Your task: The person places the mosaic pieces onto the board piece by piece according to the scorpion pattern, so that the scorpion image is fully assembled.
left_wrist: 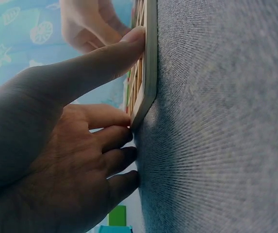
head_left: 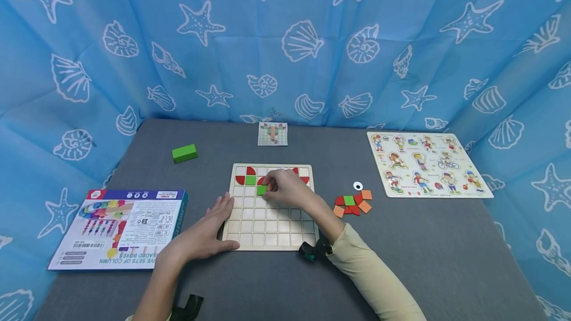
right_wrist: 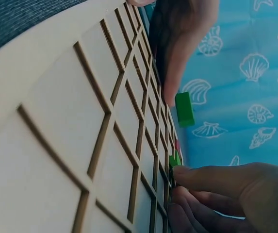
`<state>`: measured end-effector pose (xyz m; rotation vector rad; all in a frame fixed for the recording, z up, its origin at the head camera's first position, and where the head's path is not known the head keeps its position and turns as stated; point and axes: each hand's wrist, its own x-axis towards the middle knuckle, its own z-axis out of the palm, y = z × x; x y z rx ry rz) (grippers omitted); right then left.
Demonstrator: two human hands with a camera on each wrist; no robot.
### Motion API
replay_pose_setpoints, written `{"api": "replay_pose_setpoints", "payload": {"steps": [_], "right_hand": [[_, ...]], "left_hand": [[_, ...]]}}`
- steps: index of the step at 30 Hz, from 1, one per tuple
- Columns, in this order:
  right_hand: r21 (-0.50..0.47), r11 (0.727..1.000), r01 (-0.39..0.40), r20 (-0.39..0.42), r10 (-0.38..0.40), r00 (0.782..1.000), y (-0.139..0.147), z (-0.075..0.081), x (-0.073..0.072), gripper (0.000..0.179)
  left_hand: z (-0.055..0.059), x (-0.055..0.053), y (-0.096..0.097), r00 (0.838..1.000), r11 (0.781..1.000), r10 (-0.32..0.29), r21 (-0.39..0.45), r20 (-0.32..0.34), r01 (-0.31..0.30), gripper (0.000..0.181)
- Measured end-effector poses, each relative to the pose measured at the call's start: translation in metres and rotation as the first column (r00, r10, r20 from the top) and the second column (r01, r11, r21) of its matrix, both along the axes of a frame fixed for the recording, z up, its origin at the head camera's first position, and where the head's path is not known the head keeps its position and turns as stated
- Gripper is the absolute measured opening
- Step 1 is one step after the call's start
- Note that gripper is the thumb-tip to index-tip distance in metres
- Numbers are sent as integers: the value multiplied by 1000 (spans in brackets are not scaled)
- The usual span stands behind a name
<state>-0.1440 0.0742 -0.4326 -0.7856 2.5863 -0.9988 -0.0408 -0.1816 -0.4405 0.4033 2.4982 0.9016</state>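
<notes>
A wooden grid board (head_left: 252, 227) lies flat in front of me. My right hand (head_left: 289, 188) is over its upper middle, thumb and index finger pinching a green square tile (head_left: 260, 190), which also shows at the fingertips in the right wrist view. Red quarter-round tiles and another green square tile (head_left: 251, 180) sit in the upper cells; some are hidden by the hand. Fairly straight fingers of my left hand (head_left: 206, 232) rest along the board's left edge, the thumb on its near left corner (left_wrist: 143, 92).
Right of the board lies a group of red, orange and green tiles (head_left: 349, 200) with a round eye piece (head_left: 358, 186). A pattern card (head_left: 273, 141) stands behind the board. Also around are a green block (head_left: 185, 153), a boxed set (head_left: 129, 227) and a picture puzzle board (head_left: 430, 165).
</notes>
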Motion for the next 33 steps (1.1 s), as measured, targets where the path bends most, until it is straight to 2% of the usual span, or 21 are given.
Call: {"api": "replay_pose_setpoints", "payload": {"steps": [6, 14, 21, 33], "right_hand": [[16, 1000, 11, -22, -10, 1000, -4, -1, 2, 20], [-42, 999, -4, 4, 4, 1000, 8, 1, 9, 18], [-100, 995, 18, 34, -14, 999, 38, 8, 16, 20], [-66, 988, 142, 32, -140, 990, 115, 15, 30, 21]], "left_hand": [[0, 0, 0, 1000, 1000, 0, 1, 0, 0, 110], [0, 1, 1, 1000, 1000, 9, -2, 9, -9, 111], [0, 1, 1, 1000, 1000, 10, 1, -3, -10, 111], [2, 2, 1, 1000, 1000, 15, -1, 8, -14, 112]]}}
